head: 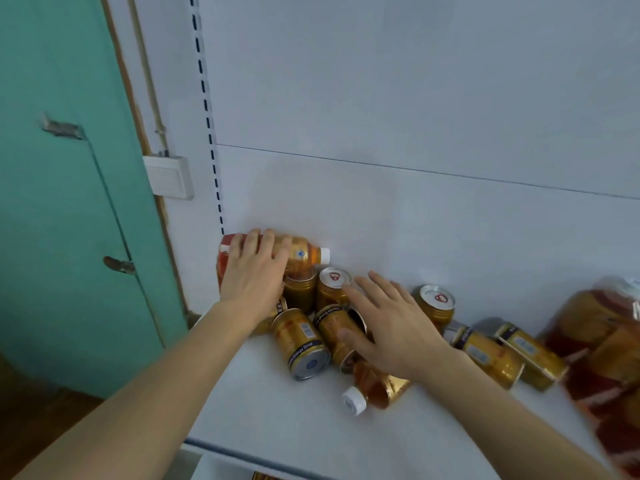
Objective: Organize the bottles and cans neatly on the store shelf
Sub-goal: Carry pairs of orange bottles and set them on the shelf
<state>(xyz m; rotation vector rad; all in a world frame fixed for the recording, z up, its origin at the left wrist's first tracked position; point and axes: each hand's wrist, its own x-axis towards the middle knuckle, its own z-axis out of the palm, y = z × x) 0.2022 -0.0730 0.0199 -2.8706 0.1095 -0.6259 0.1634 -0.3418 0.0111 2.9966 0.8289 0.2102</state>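
teal door (62, 209) | white back panel (415, 98) (seamed) | wall switch (169, 176)

A single wide-angle camera on my head looks forward and down, close over the white shelf (284, 424), whose front edge crosses the bottom of the frame. My forearms enter from the lower left and lower right, with my left hand (254, 271) and right hand (391, 327) near the center. The shelving's white back panel (415, 98) fills the upper right, bowed by the lens; a green door (62, 202) takes the left edge. No second view shares the scene.
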